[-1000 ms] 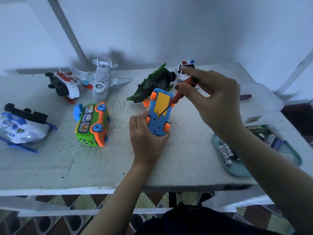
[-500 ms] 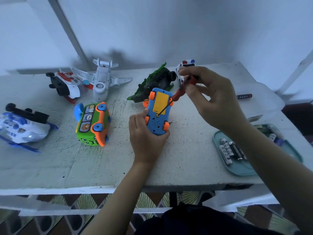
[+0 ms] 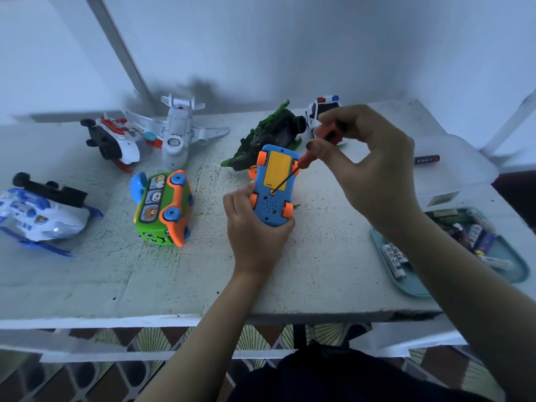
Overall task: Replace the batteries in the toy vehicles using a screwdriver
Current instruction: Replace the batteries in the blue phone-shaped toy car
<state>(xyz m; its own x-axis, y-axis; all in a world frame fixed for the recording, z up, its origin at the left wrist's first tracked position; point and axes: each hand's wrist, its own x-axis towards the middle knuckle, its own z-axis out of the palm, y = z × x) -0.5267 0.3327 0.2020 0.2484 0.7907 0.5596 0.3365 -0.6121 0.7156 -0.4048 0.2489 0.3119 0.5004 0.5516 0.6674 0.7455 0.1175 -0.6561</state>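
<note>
A blue toy car with orange wheels lies belly-up, its yellow battery cover facing me. My left hand grips its near end above the table. My right hand pinches the orange-red handle of a screwdriver. The thin shaft slants down to the left, and its tip sits at the near edge of the yellow cover. A teal tray at the right holds several batteries, partly hidden by my right forearm.
On the white table stand a green-orange bus toy, a blue-white helicopter, a red-white helicopter, a white plane, a dark green vehicle and a police car. A loose battery lies far right.
My right hand's fingers have shifted around the screwdriver handle while the tip stays at the cover's edge. The left hand and the car have hardly moved.
</note>
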